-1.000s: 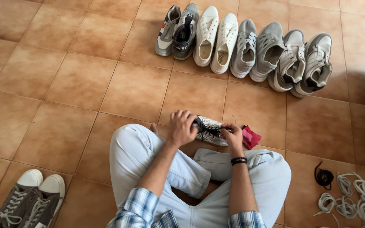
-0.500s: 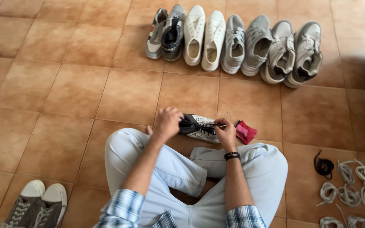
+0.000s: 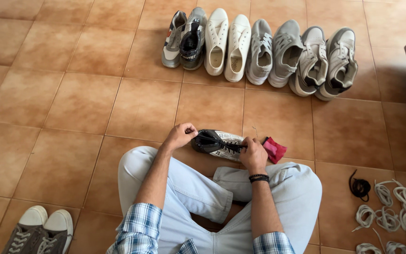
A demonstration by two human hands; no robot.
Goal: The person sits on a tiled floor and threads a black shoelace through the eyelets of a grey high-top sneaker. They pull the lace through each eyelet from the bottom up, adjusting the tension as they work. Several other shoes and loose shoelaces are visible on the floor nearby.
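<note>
Left hand point(image 3: 180, 135) and right hand point(image 3: 253, 154) each pinch the black lace point(image 3: 222, 142), closed, tensioning it across the sneaker point(image 3: 217, 143).

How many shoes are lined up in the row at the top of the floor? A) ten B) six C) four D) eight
D: the row of shoes on the tiled floor counts out as eight, four pairs side by side, lying well beyond the black-laced shoe that the left hand and the right hand are holding.
</note>
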